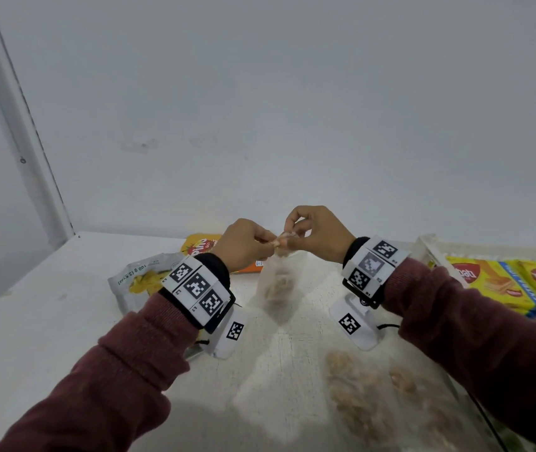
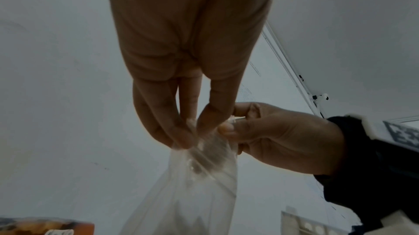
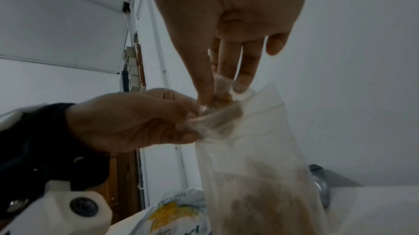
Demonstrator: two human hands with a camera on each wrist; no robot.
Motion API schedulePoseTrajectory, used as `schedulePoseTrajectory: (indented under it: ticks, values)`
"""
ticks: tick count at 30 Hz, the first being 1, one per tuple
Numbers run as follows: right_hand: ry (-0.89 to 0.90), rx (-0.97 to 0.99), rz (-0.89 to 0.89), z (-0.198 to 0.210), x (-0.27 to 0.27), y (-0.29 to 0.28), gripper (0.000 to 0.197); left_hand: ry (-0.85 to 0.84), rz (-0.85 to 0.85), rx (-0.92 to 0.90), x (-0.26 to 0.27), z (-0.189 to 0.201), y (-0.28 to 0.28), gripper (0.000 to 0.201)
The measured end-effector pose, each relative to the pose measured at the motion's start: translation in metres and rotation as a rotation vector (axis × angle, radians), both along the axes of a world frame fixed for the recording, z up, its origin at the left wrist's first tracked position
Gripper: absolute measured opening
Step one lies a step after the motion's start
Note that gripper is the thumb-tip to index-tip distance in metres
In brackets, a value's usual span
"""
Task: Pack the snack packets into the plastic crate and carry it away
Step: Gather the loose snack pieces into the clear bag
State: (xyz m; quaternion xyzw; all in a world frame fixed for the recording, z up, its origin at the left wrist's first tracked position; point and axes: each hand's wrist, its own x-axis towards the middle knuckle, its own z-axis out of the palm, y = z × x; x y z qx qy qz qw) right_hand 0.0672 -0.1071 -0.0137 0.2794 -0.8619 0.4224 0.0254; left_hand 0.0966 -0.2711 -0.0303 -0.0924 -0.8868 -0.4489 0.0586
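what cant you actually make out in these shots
- Clear bag contents: blurred brown lumps in every view; kind unreadable.
- Whether the bag's mouth is sealed: left hand and right hand pinch over it.
- Plastic crate: cut off by the head view's right edge.
- Orange packet: mostly behind the left hand.

Plain indoor room, kind unclear: bare white walls (image 1: 292, 109), white table (image 1: 48, 321), wooden door (image 3: 122, 176) behind

The bag (image 1: 278, 282) was thin, clear, glossy plastic; the sleeves (image 1: 119, 363) ribbed knit cloth; the table (image 1: 48, 321) matt white.
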Motion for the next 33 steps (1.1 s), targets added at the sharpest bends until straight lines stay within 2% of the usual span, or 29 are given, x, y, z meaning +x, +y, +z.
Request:
schedulePoseTrajectory:
  ticks: [4, 7, 10, 12, 14, 18, 20, 23, 25, 28, 30, 31, 33]
  values:
    - [0.056, 0.107, -0.016, -0.001, -0.002, -0.003, 0.022, -0.004, 0.029, -0.009, -0.005, -0.003, -0.003, 0.025]
    - [0.103, 0.289, -0.029, 0.000, -0.001, -0.003, 0.004, -0.014, 0.047, 0.022, -0.006, -0.003, -0.004, 0.026]
    - [0.147, 0.528, -0.055, 0.002, 0.005, -0.006, 0.017, -0.014, 0.020, 0.072, -0.004, -0.002, -0.002, 0.026]
    - [0.157, 0.582, -0.040, 0.003, 0.007, -0.009, 0.023, -0.004, -0.017, 0.079, -0.003, -0.002, 0.001, 0.023]
    - [0.107, 0.557, 0.015, 0.001, 0.007, -0.011, 0.026, 0.007, -0.016, 0.080, -0.003, -0.002, 0.001, 0.022]
    - [-0.132, 0.412, 0.082, -0.002, 0.010, -0.008, 0.031, -0.016, 0.053, 0.121, -0.007, -0.003, -0.002, 0.027]
    - [-0.084, 0.489, 0.102, -0.004, 0.009, -0.006, 0.032, -0.026, 0.069, 0.139, -0.007, -0.003, -0.001, 0.027]
    - [0.107, 0.591, 0.070, -0.006, 0.007, -0.007, 0.014, -0.030, 0.043, 0.164, -0.007, -0.002, 0.002, 0.026]
    - [0.209, 0.602, 0.005, -0.008, 0.004, -0.006, 0.012, -0.031, -0.001, 0.186, -0.005, 0.000, 0.004, 0.027]
    - [0.273, 0.526, -0.107, -0.009, 0.003, -0.005, 0.008, -0.086, -0.068, 0.215, -0.005, -0.003, 0.002, 0.058]
    - [0.243, 0.401, -0.134, -0.008, 0.002, -0.003, 0.018, -0.157, -0.121, 0.192, -0.006, -0.008, -0.001, 0.077]
    - [0.227, 0.334, -0.133, -0.006, 0.001, -0.002, 0.026, -0.183, -0.168, 0.183, -0.006, -0.010, -0.001, 0.077]
    - [0.187, 0.234, -0.111, -0.001, 0.002, -0.001, 0.032, -0.195, -0.275, 0.171, -0.004, -0.014, 0.001, 0.058]
